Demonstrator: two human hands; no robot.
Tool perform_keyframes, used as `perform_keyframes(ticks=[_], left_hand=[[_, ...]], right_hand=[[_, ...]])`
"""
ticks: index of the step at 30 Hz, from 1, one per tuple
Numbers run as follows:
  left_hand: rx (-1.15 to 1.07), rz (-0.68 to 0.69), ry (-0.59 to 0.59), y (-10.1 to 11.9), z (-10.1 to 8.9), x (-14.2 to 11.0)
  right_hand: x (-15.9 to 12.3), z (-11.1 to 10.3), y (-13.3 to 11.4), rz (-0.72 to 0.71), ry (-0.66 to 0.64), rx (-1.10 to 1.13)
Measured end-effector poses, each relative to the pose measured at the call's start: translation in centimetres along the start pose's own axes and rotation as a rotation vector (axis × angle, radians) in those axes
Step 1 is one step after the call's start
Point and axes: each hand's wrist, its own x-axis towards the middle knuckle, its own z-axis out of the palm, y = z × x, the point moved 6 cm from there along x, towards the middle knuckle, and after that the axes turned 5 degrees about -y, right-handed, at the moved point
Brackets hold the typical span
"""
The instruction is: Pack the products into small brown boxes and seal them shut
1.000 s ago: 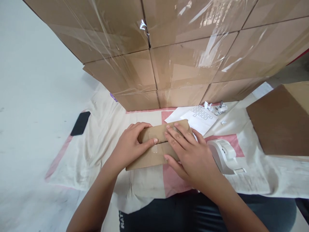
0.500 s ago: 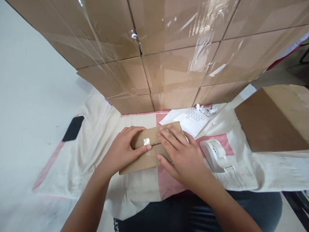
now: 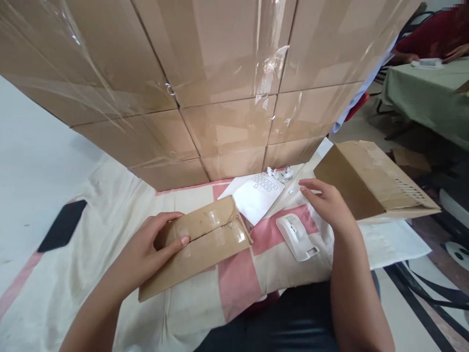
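A small brown cardboard box [image 3: 208, 244] lies on the cloth in front of me, strips of clear tape across its middle seam. My left hand [image 3: 161, 242] grips its left end, thumb on top and fingers over the far side. Off to the right, my right hand [image 3: 324, 198] is in the air with nothing in it, fingers loosely apart. It is above the cloth, between the white tape dispenser [image 3: 297, 237] and a larger open cardboard box [image 3: 373, 176]. White paper sheets [image 3: 258, 195] printed with small rectangles lie beyond the small box.
A tall wall of taped cardboard cartons [image 3: 227, 117] stands along the far side. A black phone [image 3: 63, 226] rests at the left on the checked cloth [image 3: 238, 278]. Crumpled paper scraps [image 3: 284, 174] sit by the sheets. Another person [image 3: 436, 36] is at a green-covered table [image 3: 425, 93], back right.
My right hand has let go of the small box and moved right, toward the larger box. The left hand keeps its hold. The view has turned right, bringing the other table into sight.
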Motion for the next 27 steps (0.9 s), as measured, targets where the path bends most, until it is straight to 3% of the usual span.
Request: perform_keyframes(ticks=[2,5,11,14,17,22,27], left_hand=[[0.003,-0.049,-0.011,-1.2,-0.2,-0.5],[0.012,-0.099,-0.006,-3.1,-0.7,-1.3],[0.038,-0.036,0.024,-4.3,-1.4,-1.6],[0.056,0.012,0.032,-3.6,-1.3,-1.3],[0.093,0.02,0.092,-2.6,-1.7,-1.4],[0.179,-0.026,0.4,-0.2,-3.5,-3.8],[0.199,0.115,0.551,3.5,-3.2,-6.5]], right_hand=[[1.3,0.9,2.6,0.087,-0.067,-0.074],[2.2,2.2,4.5,0.135,-0.108,-0.171],[2.4,3.2,3.6,0.048,-0.125,-0.299],[2.8,3.6,1.7,0.004,-0.161,-0.346],[4.2,4.5,0.4,0.084,-0.264,-0.404],[7.0,6.5,-0.7,0.3,-0.375,-0.475],[7.7,7.9,-1.1,0.302,-0.432,-0.379]])
